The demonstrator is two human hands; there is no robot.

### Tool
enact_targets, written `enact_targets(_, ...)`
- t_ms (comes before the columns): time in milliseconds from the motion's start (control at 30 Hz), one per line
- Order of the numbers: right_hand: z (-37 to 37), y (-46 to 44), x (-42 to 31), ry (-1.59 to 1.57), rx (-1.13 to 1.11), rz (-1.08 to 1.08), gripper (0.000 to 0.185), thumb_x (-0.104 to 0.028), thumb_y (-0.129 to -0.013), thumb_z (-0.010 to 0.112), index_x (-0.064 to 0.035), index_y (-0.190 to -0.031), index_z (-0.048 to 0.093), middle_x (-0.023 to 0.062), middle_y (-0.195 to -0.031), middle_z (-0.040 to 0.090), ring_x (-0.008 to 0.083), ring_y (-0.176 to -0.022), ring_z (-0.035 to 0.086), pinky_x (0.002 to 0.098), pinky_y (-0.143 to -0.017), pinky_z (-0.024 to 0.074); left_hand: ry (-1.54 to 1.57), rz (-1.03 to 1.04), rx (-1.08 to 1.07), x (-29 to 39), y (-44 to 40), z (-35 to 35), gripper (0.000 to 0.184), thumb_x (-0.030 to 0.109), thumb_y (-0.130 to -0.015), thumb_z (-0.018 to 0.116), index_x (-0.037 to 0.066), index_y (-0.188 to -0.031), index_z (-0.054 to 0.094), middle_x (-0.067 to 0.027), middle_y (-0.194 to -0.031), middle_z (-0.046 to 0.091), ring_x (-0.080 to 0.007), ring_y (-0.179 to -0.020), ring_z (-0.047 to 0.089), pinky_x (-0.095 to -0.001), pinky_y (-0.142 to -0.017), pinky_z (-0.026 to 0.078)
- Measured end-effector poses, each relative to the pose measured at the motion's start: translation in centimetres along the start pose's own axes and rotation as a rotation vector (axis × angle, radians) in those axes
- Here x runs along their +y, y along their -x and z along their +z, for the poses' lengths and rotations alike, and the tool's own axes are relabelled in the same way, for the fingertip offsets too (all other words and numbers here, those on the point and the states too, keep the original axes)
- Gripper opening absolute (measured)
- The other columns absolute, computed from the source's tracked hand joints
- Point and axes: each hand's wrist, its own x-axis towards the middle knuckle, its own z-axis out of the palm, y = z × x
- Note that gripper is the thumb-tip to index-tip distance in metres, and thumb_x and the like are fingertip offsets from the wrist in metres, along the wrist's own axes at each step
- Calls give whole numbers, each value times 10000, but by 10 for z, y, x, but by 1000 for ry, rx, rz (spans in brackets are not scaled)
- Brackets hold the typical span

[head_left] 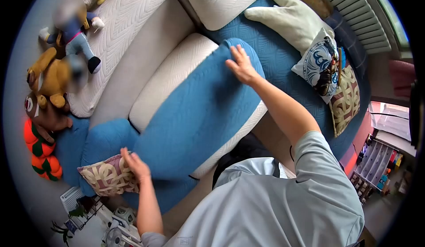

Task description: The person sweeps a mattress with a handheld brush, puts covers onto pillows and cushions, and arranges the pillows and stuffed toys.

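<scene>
A blue quilted cover (190, 114) lies over the white quilted seat cushion (168, 72) of a sofa, which shows along both long sides. My right hand (242, 65) rests on the far right end of the cover with its fingers spread. At the cover's left end is my left hand (137, 165), fingers stretched out along its edge. Just beside that hand, a patterned pillow (108, 176) leans against a blue-covered armrest (110, 138). Both hands hold nothing that I can see.
Soft toys, including a brown teddy bear (48, 76) and a doll (77, 39), line the sofa back. On the right blue section lie a cream plush piece (292, 21), a printed pillow (318, 63) and a patterned pillow (345, 101). A radiator (358, 12) stands behind.
</scene>
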Motion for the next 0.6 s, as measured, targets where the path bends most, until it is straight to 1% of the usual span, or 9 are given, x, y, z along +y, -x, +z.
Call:
enact_targets(33,16,2,-6,79,-85,-42,691,-483,-941,524,-107,-1487,328,228,-1571,167,394,-1459,142,512,-1171,150,-7,135,-59,15,9,18,529,268,-993,403,-9,-1441,352,-251,-1533,249,-402,-1427,223,-473,-1164,191)
enact_targets(100,46,13,-6,286,-173,-69,677,-483,-943,510,-126,-1487,322,208,-1573,171,393,-1454,155,544,-1157,183,-317,213,-282,23,31,64,602,316,-981,435,51,-1496,270,-224,-1570,169,-413,-1453,134,-544,-1167,122)
enact_targets(133,57,20,-4,379,-259,-11,667,-485,-944,495,-139,-1486,318,191,-1573,179,393,-1450,163,563,-1144,209,-361,59,-373,24,36,85,650,353,-971,452,78,-1515,225,-209,-1583,126,-411,-1460,102,-569,-1160,110)
enact_targets(200,74,30,11,482,-362,-7,689,-476,-933,508,-154,-1502,290,171,-1581,167,391,-1460,132,590,-1143,174,-436,-242,-496,12,30,121,751,435,-958,471,104,-1543,136,-163,-1610,30,-402,-1473,30,-607,-1148,73)
enact_targets(233,82,32,16,516,-391,-1,706,-473,-925,523,-160,-1508,278,168,-1584,162,387,-1463,120,598,-1144,159,-488,-209,-433,1,27,131,761,446,-956,472,101,-1543,133,-162,-1611,28,-401,-1474,22,-609,-1147,63)
enact_targets(300,98,22,6,609,-255,-100,771,-482,-889,565,-156,-1517,259,159,-1591,146,380,-1470,98,616,-1144,114,-607,-149,-314,-3,16,143,780,468,-952,474,97,-1544,127,-161,-1612,25,-400,-1475,7,-613,-1146,43)
enact_targets(433,133,1,13,626,-133,-195,826,-547,-842,583,-149,-1507,295,145,-1581,203,344,-1473,128,589,-1157,103,-679,-85,-380,-23,12,162,843,478,-928,506,57,-1539,108,-182,-1609,10,-403,-1474,-26,-599,-1149,1)
enact_targets(500,145,-13,48,675,-185,-237,855,-579,-833,581,-147,-1510,289,142,-1578,220,332,-1473,144,562,-1166,112,-651,-78,-396,-36,21,184,860,476,-908,531,26,-1527,138,-209,-1601,29,-420,-1470,-10,-617,-1139,5)
enact_targets(600,167,-62,82,849,-252,-243,920,-699,-848,470,-132,-1529,223,103,-1596,187,289,-1481,128,522,-1184,107,-672,-75,-382,-51,4,223,824,477,-916,520,20,-1516,189,-216,-1597,59,-432,-1466,3,-629,-1132,5)
